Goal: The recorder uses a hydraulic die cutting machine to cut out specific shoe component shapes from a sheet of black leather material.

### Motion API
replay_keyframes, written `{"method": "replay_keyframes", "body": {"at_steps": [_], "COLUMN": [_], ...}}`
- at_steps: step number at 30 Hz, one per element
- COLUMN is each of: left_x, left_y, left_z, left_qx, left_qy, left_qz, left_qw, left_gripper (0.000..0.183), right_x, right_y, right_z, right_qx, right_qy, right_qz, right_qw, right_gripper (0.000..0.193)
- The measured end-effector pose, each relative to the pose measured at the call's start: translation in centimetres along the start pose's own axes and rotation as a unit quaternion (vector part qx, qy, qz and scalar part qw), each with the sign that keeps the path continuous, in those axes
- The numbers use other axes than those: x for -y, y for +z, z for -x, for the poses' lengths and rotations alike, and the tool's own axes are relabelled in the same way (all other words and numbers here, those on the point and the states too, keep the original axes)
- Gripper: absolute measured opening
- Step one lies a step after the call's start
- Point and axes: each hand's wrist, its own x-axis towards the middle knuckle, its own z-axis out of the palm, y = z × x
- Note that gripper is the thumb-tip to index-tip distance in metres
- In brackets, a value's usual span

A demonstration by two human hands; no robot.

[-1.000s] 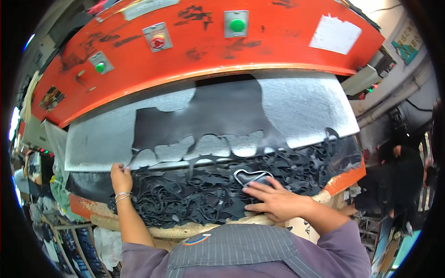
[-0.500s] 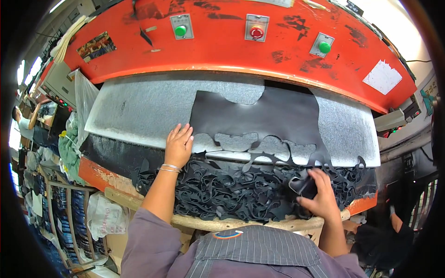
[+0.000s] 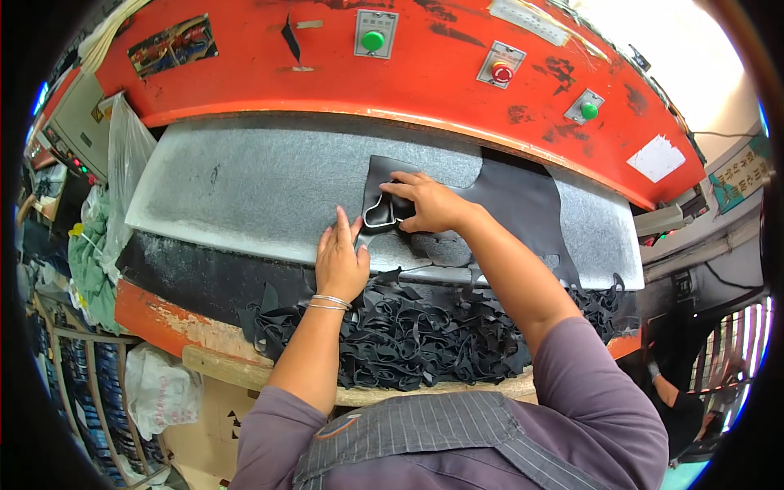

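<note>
A black sheet [image 3: 523, 208], leather-like with scalloped cut-outs along its near edge, lies on the grey cutting board [image 3: 245, 175]. On the sheet's left part sits a metal-edged cutting die [image 3: 382, 214], a curved outline with a bright rim. My right hand [image 3: 425, 200] reaches across from the right and grips the die from above, fingers on its far side and thumb on its near right side. Next to the die, my left hand [image 3: 341, 260] lies with fingers stretched out, its fingertips by the sheet's lower left corner. The sheet under my right hand is hidden.
A heap of black offcuts [image 3: 433, 339] covers the ledge in front of the board. Behind stands a red machine beam [image 3: 310, 82] with green buttons [image 3: 372, 41] and a red stop button [image 3: 501, 73]. A plastic bag [image 3: 163, 388] hangs at lower left. Another person [image 3: 678, 408] is at far right.
My right hand has carried the cutting die from the offcut heap up and left onto the sheet's left part. My left hand stays by the sheet's left edge. The view has shifted.
</note>
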Motion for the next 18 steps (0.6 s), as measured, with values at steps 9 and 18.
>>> {"method": "replay_keyframes", "body": {"at_steps": [9, 18], "left_x": [0.6, 0.7], "left_y": [0.1, 0.4], "left_z": [-0.8, -1.2], "left_qx": [0.008, -0.006], "left_qy": [-0.038, -0.03], "left_qz": [0.056, 0.051], "left_qw": [0.998, 0.998], "left_gripper": [0.069, 0.069], "right_x": [-2.6, -3.6], "right_y": [5.0, 6.2], "right_z": [5.7, 5.3], "right_qx": [-0.163, -0.234], "right_qy": [0.127, 0.054], "right_qz": [-0.092, -0.044], "right_qw": [0.974, 0.97], "right_gripper": [0.08, 0.069]}}
